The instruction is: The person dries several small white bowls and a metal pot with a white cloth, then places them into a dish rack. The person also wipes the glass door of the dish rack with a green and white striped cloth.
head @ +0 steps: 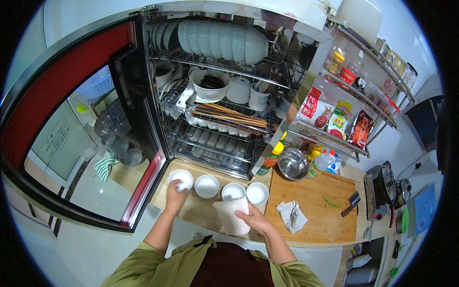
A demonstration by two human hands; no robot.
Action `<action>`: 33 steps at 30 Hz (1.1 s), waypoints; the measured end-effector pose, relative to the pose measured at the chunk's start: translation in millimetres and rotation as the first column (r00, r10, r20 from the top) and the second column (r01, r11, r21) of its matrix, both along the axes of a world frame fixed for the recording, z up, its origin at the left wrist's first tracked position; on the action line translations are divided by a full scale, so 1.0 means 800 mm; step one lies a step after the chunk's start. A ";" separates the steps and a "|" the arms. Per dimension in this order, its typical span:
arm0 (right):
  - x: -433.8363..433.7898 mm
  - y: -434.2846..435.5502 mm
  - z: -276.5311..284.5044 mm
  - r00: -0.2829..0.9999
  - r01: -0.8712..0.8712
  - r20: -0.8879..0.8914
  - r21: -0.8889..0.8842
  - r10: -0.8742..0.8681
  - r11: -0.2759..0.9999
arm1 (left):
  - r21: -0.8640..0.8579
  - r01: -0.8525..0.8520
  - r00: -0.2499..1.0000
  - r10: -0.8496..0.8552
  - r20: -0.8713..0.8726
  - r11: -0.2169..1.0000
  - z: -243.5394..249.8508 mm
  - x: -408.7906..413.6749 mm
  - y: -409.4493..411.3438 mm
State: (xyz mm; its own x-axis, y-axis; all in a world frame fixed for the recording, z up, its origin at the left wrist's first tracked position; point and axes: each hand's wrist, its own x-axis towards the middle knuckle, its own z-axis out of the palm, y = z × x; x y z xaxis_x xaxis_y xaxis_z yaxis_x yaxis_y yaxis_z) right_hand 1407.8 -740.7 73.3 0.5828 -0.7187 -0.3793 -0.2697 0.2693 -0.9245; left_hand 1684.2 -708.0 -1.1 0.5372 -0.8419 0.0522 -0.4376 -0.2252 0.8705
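Note:
My left hand (176, 196) is at the near rim of the leftmost white bowl (181, 175), its fingers closed over the edge and slightly blurred. In my right hand (257, 219) is a white textured paper towel or cloth (231, 217), pinched under the thumb. That sheet hangs in front of the third white bowl (233, 189) and covers part of its near side. A second white bowl (207, 186) stands between the leftmost and third ones. At the right end of the row is a fourth white bowl (257, 193). All four sit upright on the wooden counter (193, 211).
An open dish cabinet (215, 163) with racks of bowls and chopsticks (229, 116) rises behind the row. Its red-framed door (71, 53) swings out left. Rightward, a wooden board (315, 222) carries a crumpled cloth (292, 216), a green chili (330, 202) and a cleaver (350, 203).

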 end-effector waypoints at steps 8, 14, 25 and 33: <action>0.044 0.012 -0.032 0.879 0.312 0.216 0.411 -0.424 0.857 | 0.382 -0.194 0.773 0.380 -0.508 0.904 -0.084 0.061 -0.041; 0.062 0.019 -0.023 0.818 0.394 0.238 0.431 -0.524 0.812 | 0.317 -0.075 0.910 0.195 -0.365 0.946 -0.145 0.088 -0.061; 0.105 -0.004 0.030 0.907 -0.359 -0.399 -0.900 -0.135 0.247 | 0.055 0.222 0.662 -0.109 -0.741 0.973 0.062 0.000 -0.019; 0.071 -0.009 0.106 0.826 -0.537 -0.487 -0.832 0.282 0.138 | -0.077 0.440 0.547 -0.335 -0.768 0.895 0.099 -0.044 -0.019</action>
State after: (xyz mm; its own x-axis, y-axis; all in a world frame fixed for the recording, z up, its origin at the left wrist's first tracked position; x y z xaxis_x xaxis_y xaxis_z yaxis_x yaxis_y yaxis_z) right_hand 1464.8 -747.9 158.4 0.9315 -0.2944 0.2135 -0.2123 -0.9168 -0.3382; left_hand 1648.9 -722.9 77.8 -0.0396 -0.9485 -0.3144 0.2819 -0.3125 0.9071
